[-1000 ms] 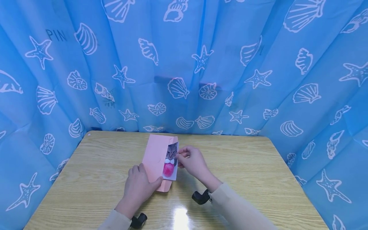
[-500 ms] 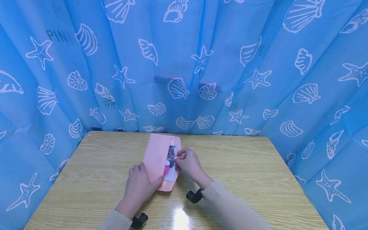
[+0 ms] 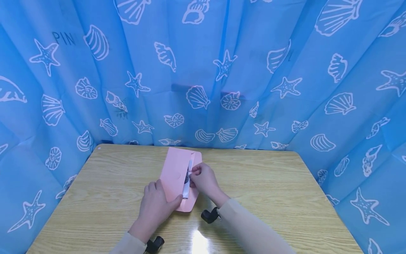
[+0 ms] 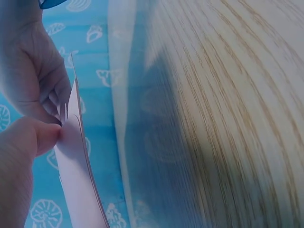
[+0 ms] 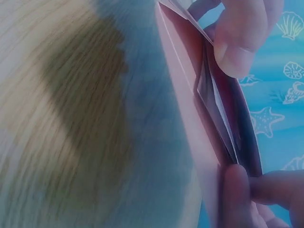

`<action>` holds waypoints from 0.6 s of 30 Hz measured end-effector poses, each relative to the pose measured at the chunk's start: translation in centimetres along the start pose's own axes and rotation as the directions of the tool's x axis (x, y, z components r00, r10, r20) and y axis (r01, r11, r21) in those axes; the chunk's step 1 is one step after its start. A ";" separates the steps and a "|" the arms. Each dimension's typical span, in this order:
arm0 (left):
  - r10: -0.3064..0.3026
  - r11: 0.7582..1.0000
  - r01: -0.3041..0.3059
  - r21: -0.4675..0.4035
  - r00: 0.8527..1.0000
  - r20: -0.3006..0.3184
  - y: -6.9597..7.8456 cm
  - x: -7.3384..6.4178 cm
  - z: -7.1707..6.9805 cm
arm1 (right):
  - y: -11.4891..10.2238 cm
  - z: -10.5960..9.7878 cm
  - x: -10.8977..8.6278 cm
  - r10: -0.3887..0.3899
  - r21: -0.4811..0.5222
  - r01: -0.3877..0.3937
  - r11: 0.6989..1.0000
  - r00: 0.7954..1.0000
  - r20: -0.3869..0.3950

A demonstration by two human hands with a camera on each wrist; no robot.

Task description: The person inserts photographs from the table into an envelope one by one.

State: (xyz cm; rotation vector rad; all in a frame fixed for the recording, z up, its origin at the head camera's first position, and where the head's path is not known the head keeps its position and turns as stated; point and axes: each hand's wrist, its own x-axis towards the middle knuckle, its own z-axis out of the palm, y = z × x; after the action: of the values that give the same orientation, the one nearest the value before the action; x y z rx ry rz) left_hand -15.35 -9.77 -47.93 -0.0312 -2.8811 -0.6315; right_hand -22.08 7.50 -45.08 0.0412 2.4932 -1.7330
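A pink envelope [image 3: 172,174] is held above the wooden table, its open flap side facing right. Along its lower left edge my left hand [image 3: 155,201] grips it, with the thumb lying near the opening. My right hand [image 3: 204,179] pinches the outer edge of a cat photo card [image 3: 186,190], of which a narrow strip shows; the rest is inside the envelope. Card edges [image 5: 216,109] show within the spread opening of the envelope [image 5: 183,104] in the right wrist view. From the left wrist, the envelope [image 4: 76,166] appears nearly edge-on.
The wooden table [image 3: 111,180] lies beneath both hands. A blue curtain [image 3: 203,70] printed with shells and starfish hangs behind and around it. Black wrist cameras sit at both wrists, with one under the right wrist [image 3: 210,215].
The cat photo card has slid left into the envelope, pushed by my right hand, so less of its picture shows. More of the pink flap is visible. My left hand stays nearly still.
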 end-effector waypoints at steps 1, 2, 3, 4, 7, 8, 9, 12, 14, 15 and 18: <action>-0.001 1.000 0.001 0.002 1.000 -0.003 0.0 0.0 0.0 | -0.1 0.1 0.0 0.003 -0.004 -0.003 1.000 1.000 0.000; 0.000 1.000 0.000 0.002 1.000 -0.006 0.0 0.0 0.0 | -0.1 0.2 -0.1 -0.001 -0.007 0.001 1.000 1.000 0.001; 0.002 1.000 -0.002 0.002 1.000 -0.012 0.0 0.0 0.0 | -0.2 0.3 -0.2 -0.002 -0.001 0.002 1.000 1.000 0.005; 0.002 1.000 -0.002 0.001 1.000 -0.018 0.0 0.0 0.1 | -0.2 0.4 -0.3 -0.006 0.005 0.006 1.000 1.000 0.009; 0.002 1.000 -0.002 -0.001 0.999 -0.042 -0.2 0.0 0.1 | -0.1 0.8 -0.7 -0.014 0.024 0.014 1.000 0.999 0.029; 0.001 1.000 -0.002 -0.003 0.999 -0.051 -0.2 0.0 0.1 | -0.1 0.9 -0.8 -0.015 0.035 0.013 0.999 0.999 0.037; 0.000 1.000 0.000 -0.002 0.998 -0.056 -0.3 0.0 0.1 | 0.0 1.0 -0.9 -0.013 0.047 0.011 0.999 0.999 0.048; -0.007 1.000 0.007 -0.003 0.999 -0.053 -0.4 0.0 0.1 | 0.1 1.2 -1.1 -0.011 0.073 0.005 0.997 0.997 0.079; -0.013 1.000 0.012 -0.005 0.999 -0.041 -0.5 0.1 0.1 | 0.1 1.2 -1.2 -0.005 0.077 -0.002 0.997 0.995 0.097; -0.016 1.000 0.016 -0.006 0.999 -0.033 -0.5 0.1 0.1 | 0.0 1.2 -1.3 -0.002 0.071 -0.005 0.997 0.995 0.104; -0.025 1.000 0.025 -0.009 1.000 -0.011 -0.5 0.2 0.1 | -0.1 1.1 -1.5 -0.002 0.051 -0.004 0.999 0.993 0.120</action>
State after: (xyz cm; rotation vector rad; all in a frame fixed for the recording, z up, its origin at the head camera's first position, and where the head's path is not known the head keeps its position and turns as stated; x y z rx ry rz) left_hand -15.60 -10.18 -48.20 0.0064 -2.8724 -0.6465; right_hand -20.48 6.49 -45.20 -0.0560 2.3644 -1.7440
